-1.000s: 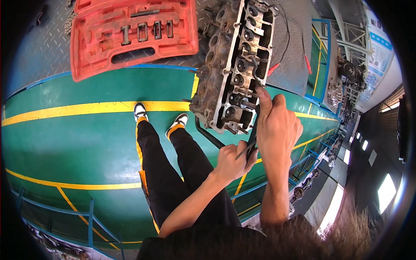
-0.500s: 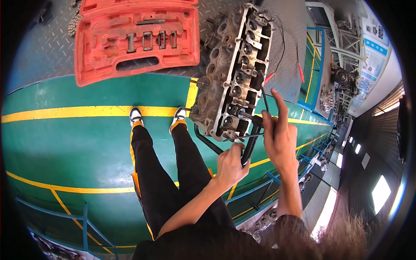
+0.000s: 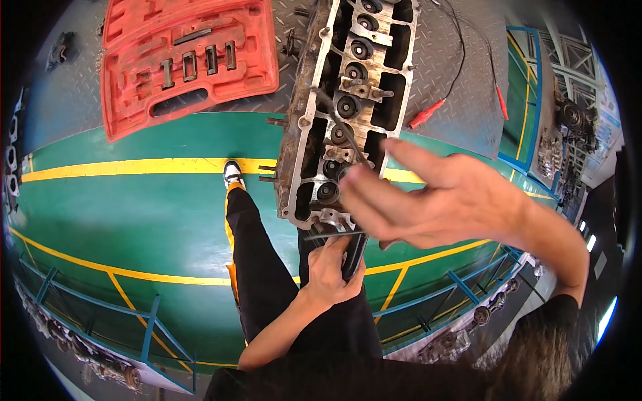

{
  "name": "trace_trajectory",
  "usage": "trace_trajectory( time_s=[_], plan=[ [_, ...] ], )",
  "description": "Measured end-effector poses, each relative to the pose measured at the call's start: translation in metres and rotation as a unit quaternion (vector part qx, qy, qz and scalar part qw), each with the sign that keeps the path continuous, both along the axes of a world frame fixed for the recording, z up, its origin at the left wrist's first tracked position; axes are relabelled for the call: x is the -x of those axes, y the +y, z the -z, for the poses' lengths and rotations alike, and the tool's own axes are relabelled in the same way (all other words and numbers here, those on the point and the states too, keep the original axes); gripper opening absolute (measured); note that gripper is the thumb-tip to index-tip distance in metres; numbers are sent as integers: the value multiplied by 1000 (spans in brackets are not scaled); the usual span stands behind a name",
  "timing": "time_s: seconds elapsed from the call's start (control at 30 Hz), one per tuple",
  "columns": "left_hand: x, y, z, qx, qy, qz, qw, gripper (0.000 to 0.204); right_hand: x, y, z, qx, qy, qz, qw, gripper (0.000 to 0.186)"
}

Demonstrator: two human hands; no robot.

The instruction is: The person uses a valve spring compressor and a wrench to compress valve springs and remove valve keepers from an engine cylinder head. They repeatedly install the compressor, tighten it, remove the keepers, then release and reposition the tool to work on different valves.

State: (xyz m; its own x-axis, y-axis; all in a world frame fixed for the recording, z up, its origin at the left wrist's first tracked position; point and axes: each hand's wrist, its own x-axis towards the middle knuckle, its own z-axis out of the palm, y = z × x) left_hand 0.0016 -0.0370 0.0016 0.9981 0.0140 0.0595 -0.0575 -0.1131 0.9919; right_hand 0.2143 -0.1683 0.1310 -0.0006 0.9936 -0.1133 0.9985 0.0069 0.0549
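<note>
A thick black rounded bar (image 3: 354, 257) is gripped by the left hand (image 3: 328, 273) at the grey metal cylinder head's (image 3: 368, 117) near end; the thin dark curved rod (image 3: 348, 138) over it could be knocked down by the blurred, spread right hand (image 3: 431, 200), whose hold cannot be told

head | centre top: engine cylinder head (image 3: 364, 123) | lower centre: left hand (image 3: 329, 273) wrapped round black bar (image 3: 354, 255) | right of centre: right hand (image 3: 441, 200), blurred, over cylinder head's edge | upper left: red tool case (image 3: 257, 81)
</note>
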Motion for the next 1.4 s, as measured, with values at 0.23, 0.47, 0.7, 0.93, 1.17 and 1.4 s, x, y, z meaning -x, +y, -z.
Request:
trace_trajectory(
  time_s=[0.23, 0.47, 0.7, 0.93, 1.17, 1.4],
  plan=[
    [-1, 2, -11, -51, 10, 4, 999, 32, -36, 20, 8, 78, 25, -229, 970, 13],
    [13, 12, 18, 38, -10, 35, 999, 59, -54, 24, 24, 36, 52, -320, 945, 42],
    [33, -10, 30, 78, 15, -161, 984, 129, -58, 20, 27, -6, 79, -304, 949, 43],
    [3, 31, 6, 87, 140, -87, 983, 148, -48, 6, 33, -54, 147, -182, 971, 43],
    [-5, 47, 22, 5, 83, -43, 996, 140, -27, 1, 33, -74, 122, -95, 985, 34],
    [-9, 50, 23, -49, 55, -34, 997, 135, -17, -5, 22, -23, 108, 8, 994, 29]
  ],
)
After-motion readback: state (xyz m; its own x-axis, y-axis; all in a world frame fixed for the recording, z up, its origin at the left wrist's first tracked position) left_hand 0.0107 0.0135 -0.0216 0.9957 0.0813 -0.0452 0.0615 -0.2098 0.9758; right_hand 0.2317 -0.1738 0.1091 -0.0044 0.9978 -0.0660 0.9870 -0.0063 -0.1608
